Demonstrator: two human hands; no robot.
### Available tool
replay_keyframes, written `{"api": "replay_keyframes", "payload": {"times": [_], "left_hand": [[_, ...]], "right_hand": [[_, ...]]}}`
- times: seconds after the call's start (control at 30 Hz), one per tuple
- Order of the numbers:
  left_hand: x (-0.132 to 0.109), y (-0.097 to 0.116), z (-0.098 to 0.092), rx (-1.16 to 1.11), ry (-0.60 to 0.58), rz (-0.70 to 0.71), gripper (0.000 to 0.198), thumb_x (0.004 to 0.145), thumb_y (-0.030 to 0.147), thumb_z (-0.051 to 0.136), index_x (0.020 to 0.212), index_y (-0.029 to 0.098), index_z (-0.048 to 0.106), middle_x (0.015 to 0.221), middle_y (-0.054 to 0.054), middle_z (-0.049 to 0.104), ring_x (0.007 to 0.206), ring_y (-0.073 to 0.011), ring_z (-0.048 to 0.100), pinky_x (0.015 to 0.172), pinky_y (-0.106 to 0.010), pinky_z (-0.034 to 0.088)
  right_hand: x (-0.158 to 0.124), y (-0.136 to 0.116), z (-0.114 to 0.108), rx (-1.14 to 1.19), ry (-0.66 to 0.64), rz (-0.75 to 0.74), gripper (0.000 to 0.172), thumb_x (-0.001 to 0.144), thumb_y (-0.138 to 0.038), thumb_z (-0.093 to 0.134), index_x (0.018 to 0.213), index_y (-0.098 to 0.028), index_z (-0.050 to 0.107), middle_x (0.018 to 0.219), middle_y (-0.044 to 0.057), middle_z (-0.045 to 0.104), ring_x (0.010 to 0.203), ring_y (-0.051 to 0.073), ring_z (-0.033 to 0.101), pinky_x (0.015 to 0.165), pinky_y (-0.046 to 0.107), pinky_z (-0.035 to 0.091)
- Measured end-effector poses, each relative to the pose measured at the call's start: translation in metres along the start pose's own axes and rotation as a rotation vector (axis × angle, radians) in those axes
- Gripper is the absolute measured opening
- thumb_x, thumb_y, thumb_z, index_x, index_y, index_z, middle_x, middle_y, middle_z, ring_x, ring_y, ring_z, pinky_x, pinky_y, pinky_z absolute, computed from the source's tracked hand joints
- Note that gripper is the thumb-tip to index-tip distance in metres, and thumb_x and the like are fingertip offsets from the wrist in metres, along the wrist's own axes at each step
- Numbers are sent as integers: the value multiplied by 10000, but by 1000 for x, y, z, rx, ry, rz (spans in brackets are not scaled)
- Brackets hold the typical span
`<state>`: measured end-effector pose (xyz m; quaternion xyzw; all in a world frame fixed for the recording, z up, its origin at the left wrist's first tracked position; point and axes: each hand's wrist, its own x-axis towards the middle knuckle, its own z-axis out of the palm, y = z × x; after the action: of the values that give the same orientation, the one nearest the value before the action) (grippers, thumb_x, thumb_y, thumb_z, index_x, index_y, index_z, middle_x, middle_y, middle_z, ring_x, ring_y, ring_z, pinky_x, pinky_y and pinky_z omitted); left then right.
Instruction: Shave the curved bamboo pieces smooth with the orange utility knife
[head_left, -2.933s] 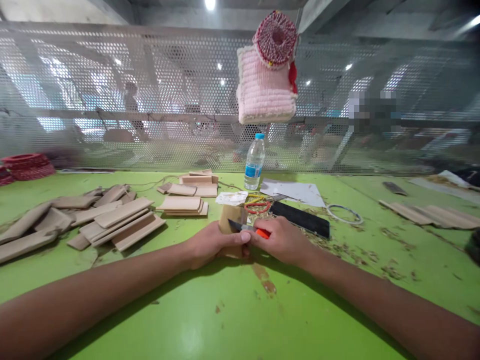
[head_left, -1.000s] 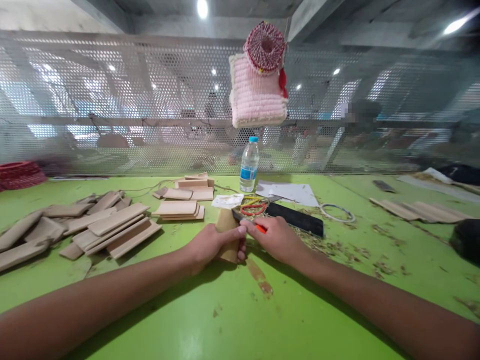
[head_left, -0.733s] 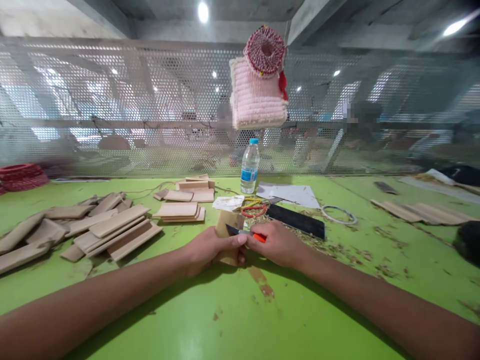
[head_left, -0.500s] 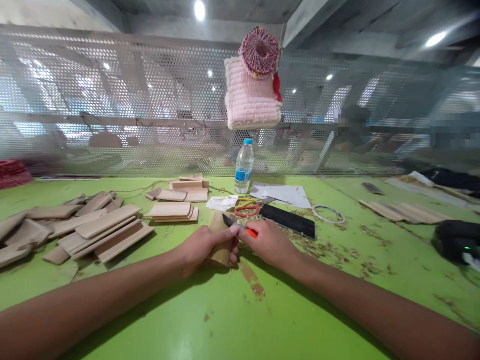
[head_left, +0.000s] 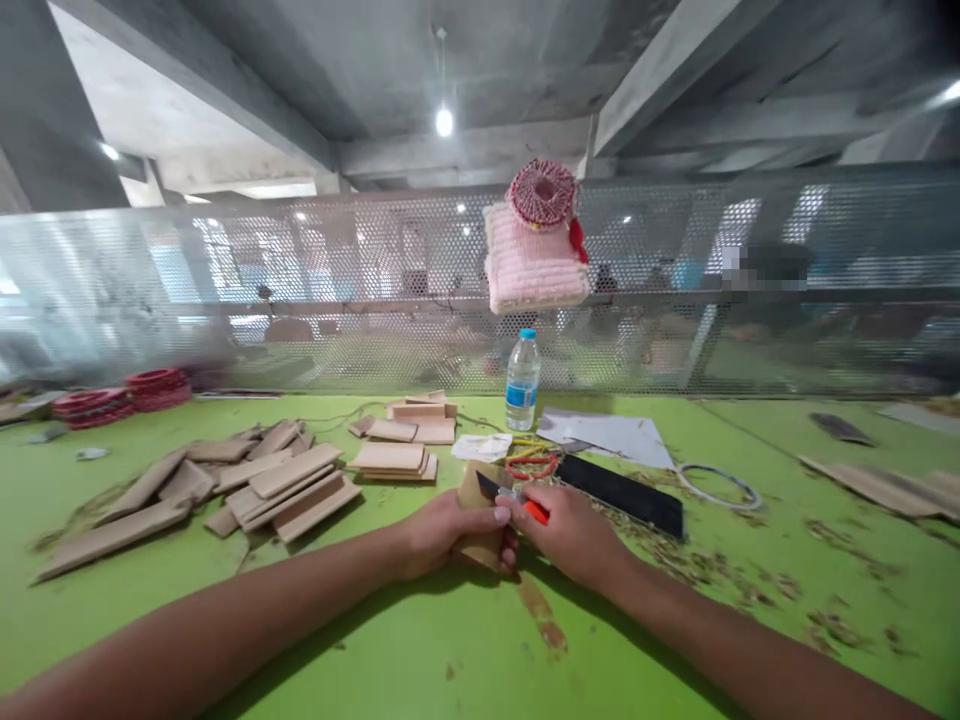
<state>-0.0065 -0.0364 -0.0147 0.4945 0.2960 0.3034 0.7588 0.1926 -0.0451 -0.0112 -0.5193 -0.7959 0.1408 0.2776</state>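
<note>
One piece of wood (head_left: 469,492) is held above a green table (head_left: 420,660), clamped by the fingers of the left hand (head_left: 442,530). An orange-handled knife (head_left: 489,486) is gripped in the fingers of the right hand (head_left: 574,532) — its blade is slanted over the wood, though contact cannot be confirmed. More wooden pieces (head_left: 296,470) are piled to the left, shavings (head_left: 712,568) scattered to the right.

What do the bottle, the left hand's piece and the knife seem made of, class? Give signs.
Bottle: likely clear, smooth plastic, from its see-through walls.
Held piece: probably bamboo or wood, from its tan, matt surface.
Blade: likely dark metal, being thin and pointed.
Handle: perhaps plastic, from its even orange; mostly covered.
</note>
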Motion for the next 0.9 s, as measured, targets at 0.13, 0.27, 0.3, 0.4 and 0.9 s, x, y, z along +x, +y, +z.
{"api": "replay_keyframes", "payload": {"times": [0.13, 0.27, 0.3, 0.4, 0.9], "left_hand": [[1, -3, -2, 7, -13, 13, 370, 749, 379, 824, 918, 69, 713, 810, -139, 710, 742, -209, 713, 764, -358, 587], [1, -8, -1, 53, 90, 75, 419, 748, 413, 824, 941, 56, 719, 809, -154, 713, 727, -219, 704, 750, -386, 585], [1, -9, 0, 62, 110, 85, 418, 747, 416, 825, 927, 54, 719, 796, -151, 711, 717, -216, 701, 747, -386, 585], [3, -11, -1, 77, 130, 89, 433, 756, 439, 813, 938, 60, 711, 795, -159, 715, 718, -232, 708, 721, -395, 590], [4, -16, -8, 90, 248, 164, 474, 741, 450, 824, 1039, 116, 666, 873, -125, 739, 703, -217, 719, 669, -377, 605]], "right_hand": [[1, 0, 1, 31, -17, -35, 454, 950, -554, 451, 650, -215, 492, 600, -14, 567, 562, 136, 478, 554, 265, 252], [3, 4, 3, 60, -2, -55, 465, 959, -552, 430, 647, -214, 499, 591, -10, 565, 560, 142, 483, 563, 271, 253], [3, 5, 3, 65, 1, -58, 468, 960, -553, 428, 648, -213, 501, 590, -10, 564, 561, 144, 484, 565, 272, 254], [1, 7, 3, 89, 7, -71, 472, 962, -556, 421, 654, -211, 515, 596, -8, 570, 570, 149, 495, 568, 270, 262], [-7, -6, 7, 95, 46, -37, 368, 957, -474, 429, 1036, -186, 645, 929, 103, 733, 815, 237, 661, 705, 303, 406]]}}
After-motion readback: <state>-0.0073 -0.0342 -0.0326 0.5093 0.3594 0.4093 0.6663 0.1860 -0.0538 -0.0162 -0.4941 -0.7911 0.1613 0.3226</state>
